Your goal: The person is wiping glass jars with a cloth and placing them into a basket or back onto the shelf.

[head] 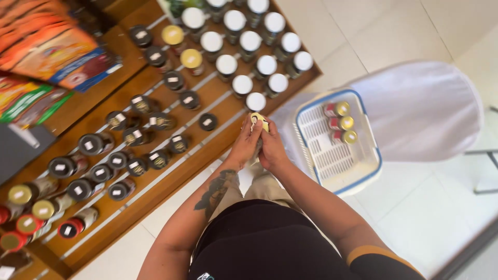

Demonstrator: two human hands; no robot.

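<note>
Both of my hands meet in front of me around one small jar (259,121) with a yellowish lid. My left hand (246,144) wraps its left side and my right hand (271,148) closes on its right side. The jar's body is mostly hidden by my fingers. It is held just off the front edge of a wooden shelf (171,176), next to a row of white-lidded jars (256,101). A white basket with a blue rim (358,179) sits to the right and holds three red jars with gold lids (341,123).
The wooden shelf carries rows of black-lidded jars (137,167), yellow-lidded jars (191,58) and red-lidded ones (70,228) at the lower left. Colourful packets (57,52) lie at the upper left. The basket rests on a white-covered seat (420,109) over a pale tiled floor.
</note>
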